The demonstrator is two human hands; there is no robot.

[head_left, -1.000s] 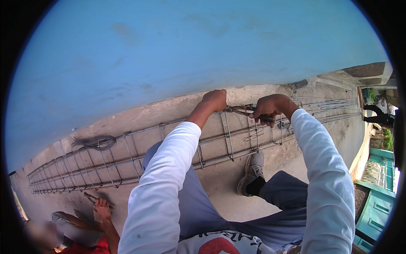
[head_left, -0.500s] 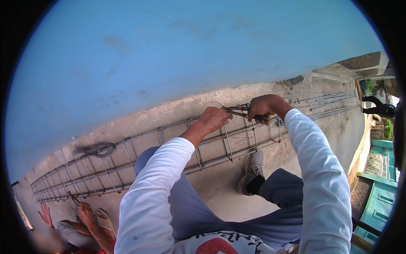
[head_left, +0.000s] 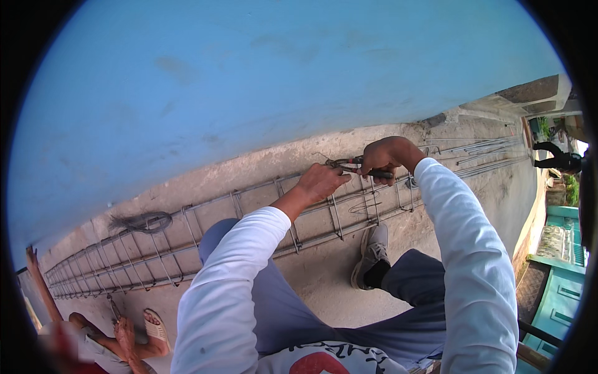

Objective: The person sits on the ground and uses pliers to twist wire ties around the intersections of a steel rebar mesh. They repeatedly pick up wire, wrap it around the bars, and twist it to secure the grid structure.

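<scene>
My right hand point(head_left: 385, 157) is closed around the dark handles of a pair of pincers point(head_left: 346, 163). The pincers' jaws point left, at the upper bar of a long rebar cage point(head_left: 215, 201) that lies along the foot of the wall. Just below the jaws, my left hand point(head_left: 321, 182) is curled over that same bar with its fingers closed. What those fingertips grip is hidden. A thin wire end sticks up beside the jaws. Loose bent wires point(head_left: 362, 204) hang at the cage under my right hand.
A blue wall point(head_left: 249, 75) rises behind the cage. A coil of thin wire point(head_left: 143, 222) rests on the cage at left. At lower left, a co-worker's hand point(head_left: 124, 333) holds a tool point(head_left: 113, 305). Steel bars point(head_left: 492, 146) lie at right. My shoe point(head_left: 374, 255) stands beside the cage.
My left hand has slid slightly right and down, away from the jaws. The pincers and my right hand have shifted a little left. The co-worker's other arm now reaches up to the wall.
</scene>
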